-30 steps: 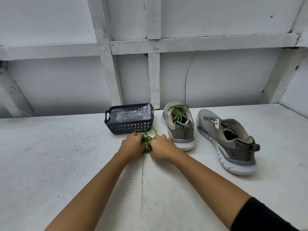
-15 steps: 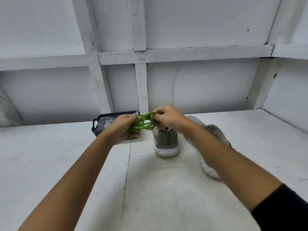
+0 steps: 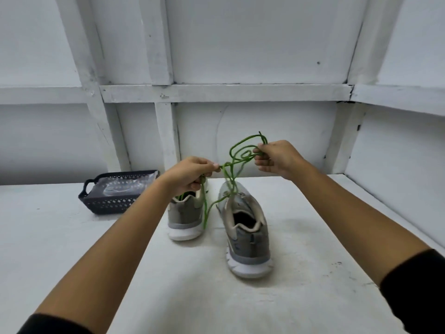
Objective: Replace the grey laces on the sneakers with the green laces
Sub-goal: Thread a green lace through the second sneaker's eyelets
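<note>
Two grey sneakers stand heel-toward-me on the white table. The left sneaker (image 3: 185,216) is partly behind my left hand; a bit of green lace shows at its tongue. The right sneaker (image 3: 245,227) has bare eyelets. A loose green lace (image 3: 232,162) stretches in the air between my hands above the sneakers, tangled in loops, with strands hanging down between the sneakers. My left hand (image 3: 190,175) pinches one part of it. My right hand (image 3: 277,156), higher and to the right, grips the looped part.
A dark perforated basket (image 3: 106,203) holding clear plastic sits at the back left of the table (image 3: 72,249). White framed walls close in behind and on the right.
My hands lifted the green lace bundle off the table, then drew apart, uncoiling it above the sneakers. The view shifted so the sneakers sit more central.
</note>
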Demonstrator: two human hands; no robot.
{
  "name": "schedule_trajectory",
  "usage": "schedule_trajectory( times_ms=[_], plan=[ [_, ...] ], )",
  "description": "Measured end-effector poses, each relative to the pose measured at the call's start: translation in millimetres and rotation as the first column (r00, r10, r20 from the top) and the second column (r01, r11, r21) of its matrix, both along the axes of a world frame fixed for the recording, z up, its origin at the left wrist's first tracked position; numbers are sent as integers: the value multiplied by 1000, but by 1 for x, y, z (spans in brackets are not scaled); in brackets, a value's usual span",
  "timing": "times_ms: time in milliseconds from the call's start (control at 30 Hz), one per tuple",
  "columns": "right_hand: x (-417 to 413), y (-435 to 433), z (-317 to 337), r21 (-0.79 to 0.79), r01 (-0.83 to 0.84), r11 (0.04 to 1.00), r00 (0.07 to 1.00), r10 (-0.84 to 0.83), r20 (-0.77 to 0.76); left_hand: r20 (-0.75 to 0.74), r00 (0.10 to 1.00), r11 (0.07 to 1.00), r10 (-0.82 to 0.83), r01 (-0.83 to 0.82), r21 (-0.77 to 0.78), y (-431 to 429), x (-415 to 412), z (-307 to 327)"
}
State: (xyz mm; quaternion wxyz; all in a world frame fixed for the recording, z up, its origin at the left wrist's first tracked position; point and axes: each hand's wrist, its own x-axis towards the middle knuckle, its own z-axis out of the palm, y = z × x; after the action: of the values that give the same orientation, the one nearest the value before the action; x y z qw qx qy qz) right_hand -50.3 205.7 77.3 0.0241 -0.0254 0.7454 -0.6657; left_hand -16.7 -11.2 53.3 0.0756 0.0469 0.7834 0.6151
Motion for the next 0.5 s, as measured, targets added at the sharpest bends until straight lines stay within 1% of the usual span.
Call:
schedule_trajectory(
  times_ms=[67, 167, 267, 300, 367, 400, 467, 500],
  plan=[
    [-8, 19, -4, 35, 59, 998, 998, -60, 23, -38, 998, 996, 53, -55, -69, 10, -6, -3],
    [-18, 44, -9, 149, 116, 982, 992, -122, 37, -119, 983, 975, 141, -159, -153, 26, -14, -2],
    [-27, 57, -12, 135, 136, 982, 988, -144, 52, -214, 949, 957, 232, -261, -123, 35, -23, 3],
    [-30, 59, -13, 151, 140, 979, 988, -149, 48, -238, 938, 953, 253, -283, -103, 36, -26, 6],
    [-36, 62, -15, 248, 159, 956, 986, -167, 12, -276, 921, 946, 275, -310, -95, 38, -32, 10],
    [-39, 63, -17, 319, 172, 932, 984, -174, -24, -295, 915, 940, 276, -321, -117, 38, -35, 11],
    [-45, 68, -19, 454, 223, 863, 975, -184, -128, -363, 896, 907, 254, -352, -233, 38, -42, 11],
    [-49, 70, -21, 484, 250, 839, 967, -190, -170, -402, 886, 873, 231, -371, -316, 37, -46, 10]
  ],
)
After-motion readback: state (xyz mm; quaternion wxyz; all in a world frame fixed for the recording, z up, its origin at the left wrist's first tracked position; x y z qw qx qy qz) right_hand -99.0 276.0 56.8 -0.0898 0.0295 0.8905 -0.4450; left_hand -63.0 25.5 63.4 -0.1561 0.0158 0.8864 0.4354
